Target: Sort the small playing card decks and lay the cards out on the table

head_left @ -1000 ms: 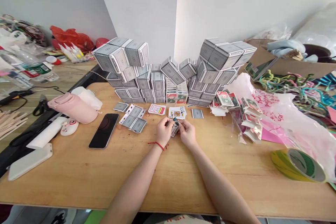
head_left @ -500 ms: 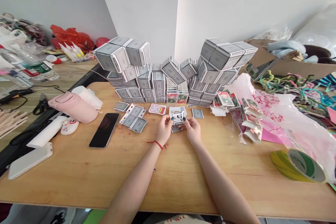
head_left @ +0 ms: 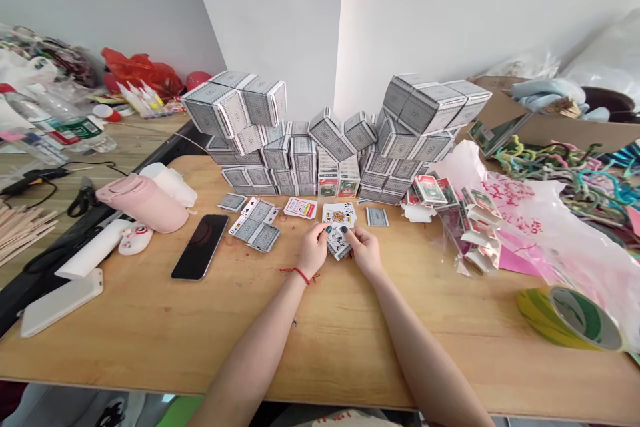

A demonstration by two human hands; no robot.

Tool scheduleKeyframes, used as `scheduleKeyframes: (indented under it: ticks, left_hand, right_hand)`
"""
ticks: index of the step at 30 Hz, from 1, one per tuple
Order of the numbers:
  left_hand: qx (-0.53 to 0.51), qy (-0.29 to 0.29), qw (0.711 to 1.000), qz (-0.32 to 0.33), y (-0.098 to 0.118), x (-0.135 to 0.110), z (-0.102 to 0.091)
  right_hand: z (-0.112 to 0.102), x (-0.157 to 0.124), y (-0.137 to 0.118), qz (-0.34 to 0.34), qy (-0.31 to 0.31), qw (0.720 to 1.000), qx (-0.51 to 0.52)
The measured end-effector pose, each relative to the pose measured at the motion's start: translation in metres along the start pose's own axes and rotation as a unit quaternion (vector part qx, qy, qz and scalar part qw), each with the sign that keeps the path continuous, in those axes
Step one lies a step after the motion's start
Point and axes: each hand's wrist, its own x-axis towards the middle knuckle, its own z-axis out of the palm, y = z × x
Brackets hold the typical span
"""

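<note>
My left hand (head_left: 313,248) and my right hand (head_left: 366,248) meet over the middle of the wooden table (head_left: 320,340). Both pinch a small bundle of playing cards (head_left: 339,243) held between them, grey backs and a face partly showing. A red string circles my left wrist. Just beyond the hands lies a small face-up pile of cards (head_left: 339,215). A wall of stacked grey patterned card boxes (head_left: 325,140) rises behind it.
Loose cards (head_left: 255,223) and a black phone (head_left: 200,245) lie to the left, next to a pink bottle (head_left: 145,203). Red card packs (head_left: 440,197) and a pink plastic bag (head_left: 540,227) spread on the right. A tape roll (head_left: 570,317) sits near the right front edge.
My hands went forward to the face-up pile half a second ago, then drew back a little toward me with the cards. The view shifted slightly.
</note>
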Motion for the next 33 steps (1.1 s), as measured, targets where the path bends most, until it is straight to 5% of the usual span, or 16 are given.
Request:
scheduleKeyframes:
  ticks: [11, 20, 27, 33]
  left_hand:
    - [-0.022, -0.020, 1.000, 0.000, 0.002, -0.001, -0.001]
    - [-0.027, 0.017, 0.999, -0.027, 0.007, -0.003, -0.001]
    - [-0.031, 0.056, 0.997, -0.052, 0.009, 0.000, -0.001]
    - [0.023, 0.014, 0.998, -0.061, 0.009, -0.005, 0.003]
  right_hand:
    - [0.006, -0.003, -0.004, -0.001, -0.044, 0.999, 0.009]
    - [0.009, -0.001, 0.003, 0.004, -0.041, 0.999, -0.026]
    - [0.008, 0.000, 0.007, -0.024, -0.007, 0.999, -0.032]
    - [0.012, -0.001, 0.003, -0.027, 0.023, 0.999, 0.011]
